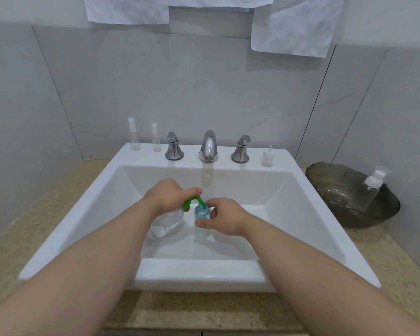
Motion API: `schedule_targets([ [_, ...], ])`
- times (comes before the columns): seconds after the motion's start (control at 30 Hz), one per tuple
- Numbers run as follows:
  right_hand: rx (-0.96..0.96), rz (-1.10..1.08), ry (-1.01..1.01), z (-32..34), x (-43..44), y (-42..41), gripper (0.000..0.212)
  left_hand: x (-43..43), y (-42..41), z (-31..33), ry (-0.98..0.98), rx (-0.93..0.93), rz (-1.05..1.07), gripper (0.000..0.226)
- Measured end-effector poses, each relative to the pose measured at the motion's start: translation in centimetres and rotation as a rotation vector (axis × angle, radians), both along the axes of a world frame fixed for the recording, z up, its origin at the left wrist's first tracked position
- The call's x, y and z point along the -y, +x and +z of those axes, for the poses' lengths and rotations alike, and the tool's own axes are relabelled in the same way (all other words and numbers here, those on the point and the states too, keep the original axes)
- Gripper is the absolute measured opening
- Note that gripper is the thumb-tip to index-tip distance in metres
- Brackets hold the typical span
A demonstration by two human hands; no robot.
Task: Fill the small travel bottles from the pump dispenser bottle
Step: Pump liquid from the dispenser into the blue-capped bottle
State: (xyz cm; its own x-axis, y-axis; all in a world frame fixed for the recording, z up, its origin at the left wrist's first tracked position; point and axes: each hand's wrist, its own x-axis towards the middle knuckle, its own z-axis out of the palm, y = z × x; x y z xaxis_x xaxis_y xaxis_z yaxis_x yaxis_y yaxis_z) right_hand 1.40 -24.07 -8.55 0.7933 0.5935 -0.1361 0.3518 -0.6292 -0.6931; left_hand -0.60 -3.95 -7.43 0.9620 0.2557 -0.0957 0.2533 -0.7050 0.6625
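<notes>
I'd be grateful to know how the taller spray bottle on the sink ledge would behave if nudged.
The taller spray bottle looks empty, so probably light. Tall on a narrow base, it would likely tip rather than slide along the glossy sink ledge.

I can read no words, brands or numbers anywhere in this view. The clear pump dispenser bottle (166,220) that my left hand (164,195) grips carries a few small dark marks, too blurred to make out. The blue-tinted travel bottle (201,212) that my right hand (224,218) holds shows no label I can read.
</notes>
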Motion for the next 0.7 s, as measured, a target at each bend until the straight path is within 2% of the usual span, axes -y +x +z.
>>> schedule_targets([
  [0.4, -0.003, -0.007, -0.009, -0.22, -0.04, 0.04, 0.032, 0.18, -0.10, 0.31, -0.002, -0.025, -0.006, 0.069],
  [0.7, 0.001, -0.004, -0.014, -0.32, -0.22, 0.14, 0.032, 0.05, -0.12, 0.29, -0.055, -0.025, -0.023, 0.059],
])
